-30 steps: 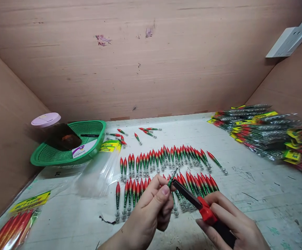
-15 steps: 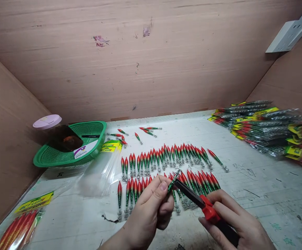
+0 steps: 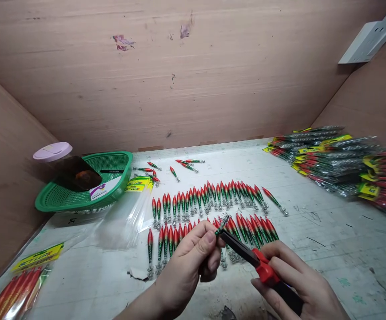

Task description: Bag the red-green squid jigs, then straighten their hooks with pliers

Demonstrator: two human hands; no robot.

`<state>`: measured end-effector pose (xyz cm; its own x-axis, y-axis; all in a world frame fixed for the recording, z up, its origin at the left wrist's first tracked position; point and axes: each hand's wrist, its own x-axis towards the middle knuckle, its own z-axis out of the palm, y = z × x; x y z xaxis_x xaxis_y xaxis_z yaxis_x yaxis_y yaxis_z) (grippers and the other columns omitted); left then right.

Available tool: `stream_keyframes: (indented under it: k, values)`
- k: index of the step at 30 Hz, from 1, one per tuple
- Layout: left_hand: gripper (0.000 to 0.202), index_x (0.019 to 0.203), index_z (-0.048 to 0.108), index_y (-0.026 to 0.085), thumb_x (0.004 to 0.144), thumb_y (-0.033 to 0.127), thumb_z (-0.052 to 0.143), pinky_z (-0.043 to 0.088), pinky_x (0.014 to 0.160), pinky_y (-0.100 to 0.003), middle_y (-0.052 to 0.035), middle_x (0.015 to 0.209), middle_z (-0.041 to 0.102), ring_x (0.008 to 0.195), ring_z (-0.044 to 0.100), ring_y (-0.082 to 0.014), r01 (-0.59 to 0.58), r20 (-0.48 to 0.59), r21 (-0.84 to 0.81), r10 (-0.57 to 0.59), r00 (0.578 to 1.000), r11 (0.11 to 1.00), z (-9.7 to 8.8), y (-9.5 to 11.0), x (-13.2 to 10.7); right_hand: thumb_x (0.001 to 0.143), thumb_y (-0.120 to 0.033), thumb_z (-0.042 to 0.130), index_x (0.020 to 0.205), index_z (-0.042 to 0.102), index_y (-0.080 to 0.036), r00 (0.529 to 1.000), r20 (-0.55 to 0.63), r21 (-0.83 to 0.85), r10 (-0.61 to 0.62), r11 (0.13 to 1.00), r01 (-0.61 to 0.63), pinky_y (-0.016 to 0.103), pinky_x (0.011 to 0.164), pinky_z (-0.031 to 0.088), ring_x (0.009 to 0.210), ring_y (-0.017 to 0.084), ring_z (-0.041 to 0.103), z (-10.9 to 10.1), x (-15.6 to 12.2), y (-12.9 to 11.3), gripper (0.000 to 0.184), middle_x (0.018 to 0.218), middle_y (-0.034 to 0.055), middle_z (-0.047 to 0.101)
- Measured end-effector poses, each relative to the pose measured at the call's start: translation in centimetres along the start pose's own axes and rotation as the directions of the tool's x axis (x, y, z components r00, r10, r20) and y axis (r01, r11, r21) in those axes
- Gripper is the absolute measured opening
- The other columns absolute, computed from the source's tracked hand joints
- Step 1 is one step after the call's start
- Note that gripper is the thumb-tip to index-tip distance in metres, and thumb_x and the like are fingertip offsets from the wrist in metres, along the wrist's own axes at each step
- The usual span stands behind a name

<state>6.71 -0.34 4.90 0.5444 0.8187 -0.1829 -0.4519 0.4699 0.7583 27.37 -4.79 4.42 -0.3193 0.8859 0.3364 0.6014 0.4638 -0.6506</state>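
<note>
My left hand (image 3: 197, 251) pinches a squid jig (image 3: 220, 228) between thumb and fingers, its hook end tilted up and to the right. Most of that jig's body is hidden in the fingers. In my right hand (image 3: 296, 278) is a pair of pliers (image 3: 246, 253) with long black jaws and a red-and-black handle. Their tip meets the held jig just below its hooks; whether the jaws grip it I cannot tell. Behind and under the hands, red-and-green squid jigs lie in two rows, a far row (image 3: 209, 198) and a near row (image 3: 256, 229) partly covered.
A green basket (image 3: 131, 171) at left holds a lidded cup (image 3: 53, 152) and a card (image 3: 104, 189). Clear plastic bags (image 3: 122, 224) lie beside it. Packed lures (image 3: 329, 162) are heaped at right, and another pack (image 3: 19, 284) lies front left. Loose jigs (image 3: 188, 166) lie at the back.
The whole view has shifted slightly. The pliers' tip stays at the held jig, which now shows less of its body above my left fingers.
</note>
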Motion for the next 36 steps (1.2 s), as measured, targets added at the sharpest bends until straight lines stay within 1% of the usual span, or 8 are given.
stream_keyframes:
  k: [3,9,13,16,20,23,32,36]
  values:
    - [0.032,0.078,0.051,0.016,0.093,0.044,0.051,0.019,0.048,-0.019,0.0063,0.056,0.038,0.05,0.025,-0.0054,-0.01,-0.051,0.073,0.014,0.999,0.997,-0.1,0.0,0.0,0.092,-0.021,0.049,0.081,0.054,-0.021,1.0,0.006,-0.012,-0.013,1.0,0.013,0.017,0.066,0.052,0.077,0.013,0.062,-0.1,0.1,0.0,0.012,0.088,0.0042,0.055]
    - [0.035,0.081,0.054,0.016,0.093,0.048,0.049,0.015,0.047,-0.023,0.0071,0.058,0.029,0.051,0.021,-0.0069,-0.082,-0.046,0.22,0.094,0.995,0.972,0.0,0.2,0.0,0.092,-0.021,0.049,0.08,0.053,-0.021,1.0,-0.003,-0.044,-0.018,0.999,0.018,0.016,0.065,0.052,0.074,0.011,0.061,-0.3,0.2,-0.1,0.013,0.087,0.0036,0.054]
    - [0.035,0.081,0.055,0.016,0.092,0.048,0.05,0.017,0.048,-0.023,0.0051,0.064,0.035,0.053,0.025,-0.0064,-0.107,-0.075,0.357,0.143,0.987,0.928,0.0,0.3,-0.2,0.092,-0.022,0.05,0.079,0.053,-0.021,1.0,-0.015,-0.064,-0.015,0.998,0.014,0.015,0.064,0.052,0.074,0.012,0.062,-0.5,0.2,-0.3,0.012,0.085,0.0029,0.056]
    - [0.037,0.078,0.054,0.016,0.092,0.05,0.048,0.015,0.046,-0.023,0.0067,0.059,0.032,0.049,0.021,-0.0063,-0.058,-0.074,0.324,0.086,0.994,0.944,-0.1,0.4,-0.3,0.091,-0.021,0.051,0.079,0.053,-0.021,0.999,0.013,-0.078,-0.03,0.996,0.031,0.016,0.064,0.051,0.074,0.012,0.062,-0.7,0.2,-0.2,0.013,0.086,0.003,0.056]
    - [0.036,0.074,0.05,0.016,0.091,0.048,0.049,0.011,0.043,-0.022,0.0097,0.051,0.023,0.045,0.015,-0.0062,0.054,-0.013,0.15,-0.052,0.999,0.987,0.0,0.8,-0.2,0.091,-0.021,0.051,0.077,0.053,-0.021,0.998,0.059,-0.055,-0.035,0.998,0.038,0.016,0.064,0.052,0.074,0.012,0.062,-0.7,0.1,-0.1,0.014,0.086,0.0029,0.057]
    - [0.035,0.071,0.048,0.017,0.09,0.047,0.051,0.01,0.042,-0.021,0.0098,0.05,0.023,0.045,0.015,-0.0061,0.091,0.027,0.113,-0.095,0.995,0.989,0.1,1.3,-0.1,0.092,-0.021,0.05,0.077,0.053,-0.021,0.996,0.082,-0.024,-0.021,0.999,0.023,0.017,0.064,0.052,0.074,0.012,0.061,-0.9,0.1,-0.2,0.015,0.086,0.0028,0.057]
    - [0.038,0.073,0.046,0.018,0.092,0.051,0.048,0.014,0.043,-0.022,0.0093,0.052,0.027,0.046,0.019,-0.0062,0.035,-0.017,0.303,-0.031,0.999,0.952,-0.2,0.8,0.0,0.092,-0.024,0.049,0.074,0.055,-0.021,0.986,0.164,-0.054,0.015,0.999,-0.007,0.02,0.061,0.052,0.072,0.014,0.061,-1.8,0.3,0.0,0.02,0.081,0.0041,0.058]
    - [0.04,0.073,0.045,0.018,0.091,0.053,0.048,0.013,0.043,-0.023,0.0087,0.055,0.028,0.047,0.02,-0.0063,0.029,-0.029,0.328,-0.02,0.999,0.944,0.0,0.7,-0.1,0.091,-0.022,0.05,0.075,0.056,-0.021,0.992,0.118,-0.101,-0.045,0.993,0.057,0.019,0.058,0.052,0.067,0.014,0.06,-2.1,0.4,-0.3,0.017,0.074,0.0029,0.058]
